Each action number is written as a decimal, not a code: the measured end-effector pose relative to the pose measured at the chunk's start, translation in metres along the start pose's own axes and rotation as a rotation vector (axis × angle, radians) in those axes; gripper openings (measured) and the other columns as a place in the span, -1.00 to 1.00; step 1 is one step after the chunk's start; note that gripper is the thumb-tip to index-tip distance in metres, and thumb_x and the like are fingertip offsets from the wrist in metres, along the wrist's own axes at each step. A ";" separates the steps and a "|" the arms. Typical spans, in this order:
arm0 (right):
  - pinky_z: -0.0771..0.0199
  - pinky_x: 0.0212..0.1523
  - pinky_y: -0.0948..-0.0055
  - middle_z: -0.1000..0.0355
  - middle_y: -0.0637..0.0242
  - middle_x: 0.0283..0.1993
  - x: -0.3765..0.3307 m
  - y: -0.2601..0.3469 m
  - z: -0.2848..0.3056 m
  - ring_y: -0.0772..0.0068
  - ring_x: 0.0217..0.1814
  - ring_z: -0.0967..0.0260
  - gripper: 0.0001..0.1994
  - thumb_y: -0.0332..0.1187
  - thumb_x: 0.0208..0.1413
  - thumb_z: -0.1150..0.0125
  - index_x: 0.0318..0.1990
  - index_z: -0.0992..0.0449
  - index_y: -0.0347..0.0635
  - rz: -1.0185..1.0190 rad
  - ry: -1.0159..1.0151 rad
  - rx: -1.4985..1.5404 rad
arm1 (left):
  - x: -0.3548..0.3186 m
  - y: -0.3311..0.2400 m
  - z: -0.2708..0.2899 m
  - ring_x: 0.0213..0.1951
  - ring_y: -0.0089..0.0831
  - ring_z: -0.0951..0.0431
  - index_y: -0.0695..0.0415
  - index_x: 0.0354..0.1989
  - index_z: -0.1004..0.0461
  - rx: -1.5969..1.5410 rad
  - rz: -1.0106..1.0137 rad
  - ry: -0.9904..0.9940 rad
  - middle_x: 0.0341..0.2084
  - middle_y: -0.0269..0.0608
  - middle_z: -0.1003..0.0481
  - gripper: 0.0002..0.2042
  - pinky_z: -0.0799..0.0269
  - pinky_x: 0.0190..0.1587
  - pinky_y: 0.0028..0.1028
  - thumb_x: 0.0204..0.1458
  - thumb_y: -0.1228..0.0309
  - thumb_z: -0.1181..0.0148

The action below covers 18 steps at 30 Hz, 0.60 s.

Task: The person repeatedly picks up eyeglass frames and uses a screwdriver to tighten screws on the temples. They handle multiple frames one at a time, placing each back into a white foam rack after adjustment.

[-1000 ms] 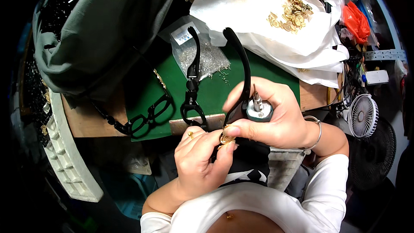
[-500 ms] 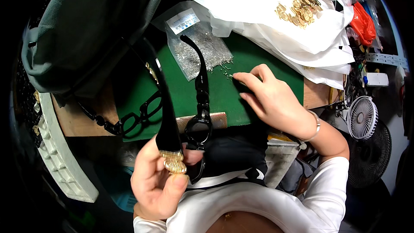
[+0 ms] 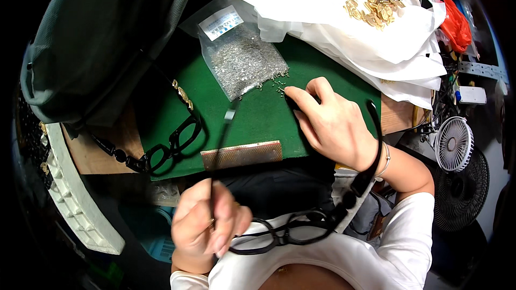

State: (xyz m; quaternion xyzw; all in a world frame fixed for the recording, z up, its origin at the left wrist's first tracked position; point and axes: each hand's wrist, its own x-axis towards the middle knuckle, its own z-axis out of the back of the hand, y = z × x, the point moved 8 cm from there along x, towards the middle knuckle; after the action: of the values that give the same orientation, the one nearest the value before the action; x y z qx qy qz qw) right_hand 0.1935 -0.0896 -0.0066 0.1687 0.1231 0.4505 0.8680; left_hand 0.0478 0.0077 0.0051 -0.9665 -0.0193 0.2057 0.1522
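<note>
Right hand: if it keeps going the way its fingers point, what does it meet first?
The right hand points up-left over the green mat. First in line are the loose screws at its fingertip, then the screw bag. Height above the mat is unclear.

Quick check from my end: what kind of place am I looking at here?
Most likely a small eyewear assembly workbench: a green mat carries a clear bag of tiny metal screws, unfinished black glasses frames lie beside it, and gold-coloured metal fittings are heaped on white plastic.
</note>
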 end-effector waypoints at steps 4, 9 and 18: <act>-0.36 -0.51 0.38 -0.23 0.20 -0.36 0.000 0.006 -0.002 0.21 -0.50 -0.31 -0.62 -0.54 -0.18 -0.09 -0.09 -0.34 -0.13 0.057 0.000 -0.051 | 0.016 0.019 -0.001 -0.85 -0.66 -0.21 0.24 -0.30 -0.23 -0.010 0.108 0.077 -0.83 -0.44 -0.25 -0.77 -0.15 -0.54 -0.59 0.12 0.30 0.21; -0.33 -0.48 0.38 -0.21 0.20 -0.37 0.001 0.011 -0.006 0.20 -0.48 -0.30 -0.66 -0.52 -0.11 -0.04 -0.09 -0.33 -0.16 0.059 0.076 -0.021 | 0.017 0.017 0.008 -0.84 -0.69 -0.19 0.32 0.07 -0.09 0.019 0.103 0.050 -0.81 -0.46 -0.22 -0.61 -0.16 -0.56 -0.62 0.14 0.33 0.27; -0.24 -0.61 0.71 -0.36 0.36 -0.26 -0.019 0.076 -0.006 0.72 -0.58 -0.21 -0.77 -0.44 0.13 0.12 -0.05 -0.25 -0.23 -0.207 0.873 1.489 | 0.021 0.032 0.019 -0.84 -0.70 -0.18 0.25 0.01 -0.19 -0.306 0.228 0.133 -0.78 -0.41 -0.27 -0.66 -0.18 -0.64 -0.69 0.12 0.31 0.15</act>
State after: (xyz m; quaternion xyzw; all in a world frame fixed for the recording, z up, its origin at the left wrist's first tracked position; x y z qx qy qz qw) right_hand 0.1242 -0.0630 0.0198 0.4926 0.7225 0.1962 0.4437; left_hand 0.0583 -0.0155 -0.0289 -0.9858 0.0691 0.1520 -0.0199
